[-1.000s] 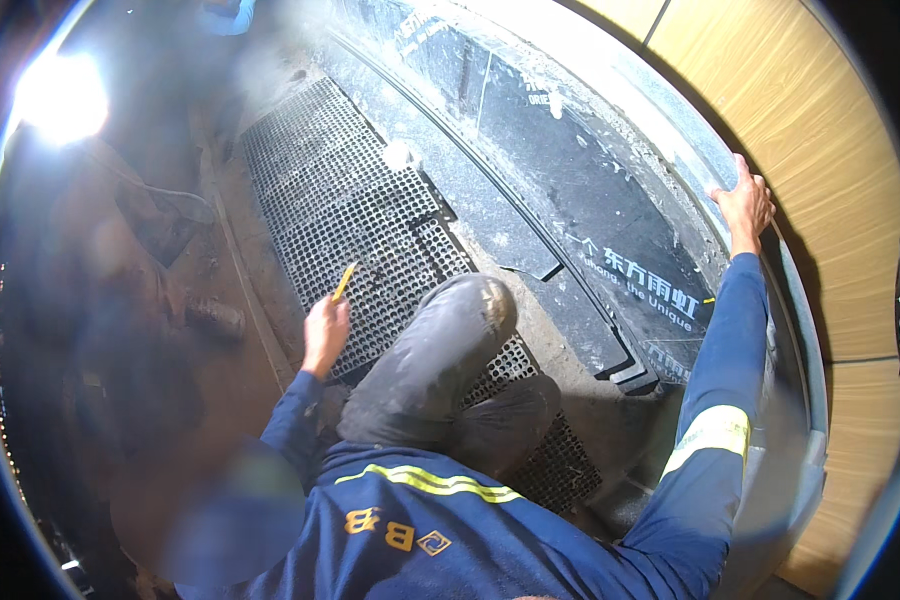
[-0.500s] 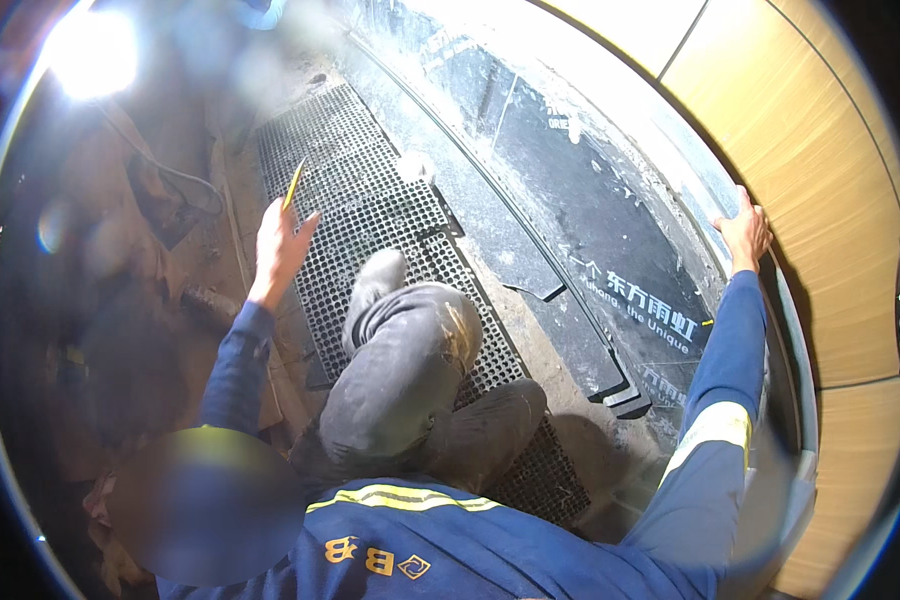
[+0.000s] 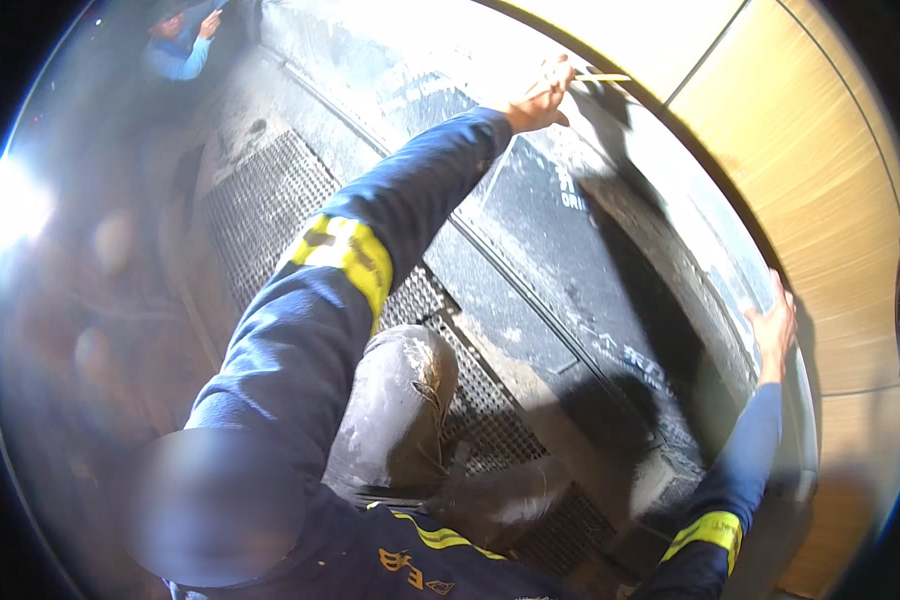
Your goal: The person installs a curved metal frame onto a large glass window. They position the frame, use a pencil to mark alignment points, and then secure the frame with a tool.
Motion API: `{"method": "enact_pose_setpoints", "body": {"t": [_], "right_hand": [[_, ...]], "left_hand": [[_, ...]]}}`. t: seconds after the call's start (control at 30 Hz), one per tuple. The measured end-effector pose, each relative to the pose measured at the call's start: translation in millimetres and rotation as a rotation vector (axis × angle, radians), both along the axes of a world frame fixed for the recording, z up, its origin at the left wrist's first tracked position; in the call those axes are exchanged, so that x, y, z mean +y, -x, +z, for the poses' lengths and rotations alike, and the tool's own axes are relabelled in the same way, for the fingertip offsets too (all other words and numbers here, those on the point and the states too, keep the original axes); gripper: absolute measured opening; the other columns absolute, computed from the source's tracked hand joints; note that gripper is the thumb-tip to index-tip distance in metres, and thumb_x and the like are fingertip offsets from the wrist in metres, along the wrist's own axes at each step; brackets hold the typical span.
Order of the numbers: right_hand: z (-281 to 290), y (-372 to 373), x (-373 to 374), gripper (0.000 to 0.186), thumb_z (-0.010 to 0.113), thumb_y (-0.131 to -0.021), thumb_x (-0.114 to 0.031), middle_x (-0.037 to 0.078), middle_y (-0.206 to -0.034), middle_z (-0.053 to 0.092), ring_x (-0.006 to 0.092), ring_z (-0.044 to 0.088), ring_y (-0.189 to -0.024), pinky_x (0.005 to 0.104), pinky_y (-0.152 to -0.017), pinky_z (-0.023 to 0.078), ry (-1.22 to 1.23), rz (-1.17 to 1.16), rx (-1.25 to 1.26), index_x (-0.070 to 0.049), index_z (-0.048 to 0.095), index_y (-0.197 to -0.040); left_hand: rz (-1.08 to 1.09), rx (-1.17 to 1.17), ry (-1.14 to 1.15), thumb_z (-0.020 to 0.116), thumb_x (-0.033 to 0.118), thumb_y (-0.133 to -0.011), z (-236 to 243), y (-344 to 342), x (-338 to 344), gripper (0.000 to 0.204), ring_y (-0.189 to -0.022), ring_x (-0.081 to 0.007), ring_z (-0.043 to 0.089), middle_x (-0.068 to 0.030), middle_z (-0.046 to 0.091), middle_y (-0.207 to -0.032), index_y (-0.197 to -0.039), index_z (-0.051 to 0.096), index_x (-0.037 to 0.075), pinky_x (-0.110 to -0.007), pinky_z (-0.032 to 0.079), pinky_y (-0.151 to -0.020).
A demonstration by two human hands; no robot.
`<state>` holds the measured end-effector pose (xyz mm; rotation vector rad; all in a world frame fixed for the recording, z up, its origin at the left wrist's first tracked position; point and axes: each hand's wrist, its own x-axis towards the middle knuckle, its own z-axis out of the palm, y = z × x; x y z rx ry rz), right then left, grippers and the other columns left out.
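My left hand (image 3: 538,102) reaches across the upper middle, fingers closed on a thin yellow pencil-like stick (image 3: 602,77), at the top of a pale ledge (image 3: 710,225). The ledge runs along a curved wood-panelled wall (image 3: 810,190). Lower on the right, my right hand (image 3: 772,330) grips that ledge's edge with bent fingers. Below both hands lies a dark, dusty sheet (image 3: 530,185) with white lettering, partly under the shadow of my arm. My bent knee (image 3: 390,390) is below.
A black perforated mat (image 3: 260,190) lies along a long grooved strip (image 3: 515,300). A co-worker (image 3: 182,50) in light blue is at the top left. A bright lamp (image 3: 10,205) shines at the far left through haze.
My left hand has risen from over the mat to the ledge, carrying the yellow stick. My right hand appears lower in the view, still on the edge. The co-worker has come further into view.
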<state>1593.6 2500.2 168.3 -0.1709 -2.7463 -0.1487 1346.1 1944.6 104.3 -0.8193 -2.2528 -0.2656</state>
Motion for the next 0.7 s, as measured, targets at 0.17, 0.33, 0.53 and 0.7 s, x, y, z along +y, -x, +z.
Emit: {"method": "enact_pose_setpoints", "body": {"t": [0.17, 0.33, 0.53, 0.7], "right_hand": [[3.1, 11.3, -45.5, 0.099, 0.093, -0.065, -0.013, 0.011, -0.134, 0.065, 0.0383, 0.061, -0.125, 0.0499, -0.104, 0.049, -0.027, -0.088, 0.015, -0.025, 0.052, -0.154], [0.8, 13.0, -43.1, 0.095, 0.083, -0.075, -0.010, 0.005, -0.144, 0.062, 0.0313, 0.057, -0.134, 0.0519, -0.110, 0.044, -0.054, -0.193, -0.029, -0.034, 0.045, -0.159], [13.6, 6.7, -55.0, 0.100, 0.081, -0.078, -0.009, 0.004, -0.158, 0.052, 0.0282, 0.049, -0.147, 0.0562, -0.114, 0.038, -0.064, -0.347, -0.143, -0.040, 0.039, -0.163], [32.0, 74.7, -153.2, 0.109, 0.090, -0.075, -0.041, 0.008, -0.166, 0.043, 0.0295, 0.044, -0.149, 0.0586, -0.120, 0.034, -0.144, -0.163, -0.113, -0.032, 0.032, -0.167]], "left_hand": [[0.053, -0.203, 0.192, 0.093, 0.051, -0.073, 31.2, 105.7, -23.9, 0.090, -0.147, -0.0407, 0.044, -0.0231, 0.053, -0.149, -0.135, 0.047, 0.005, -0.064, 0.019, -0.126], [-0.238, -0.102, 0.098, 0.095, 0.053, -0.066, 38.0, 131.7, -43.5, 0.083, -0.108, -0.0374, 0.066, -0.0185, 0.068, -0.102, -0.112, 0.048, 0.003, -0.048, 0.046, -0.103], [-0.340, -0.061, -0.051, 0.090, 0.044, -0.069, 34.3, 132.9, -41.3, 0.073, -0.110, -0.0357, 0.063, -0.0169, 0.066, -0.108, -0.115, 0.051, 0.003, -0.050, 0.044, -0.103], [-0.375, -0.036, -0.119, 0.088, 0.034, -0.068, 28.3, 142.3, -48.7, 0.072, -0.101, -0.0379, 0.063, -0.0183, 0.066, -0.103, -0.119, 0.050, 0.000, -0.051, 0.045, -0.100]]}}
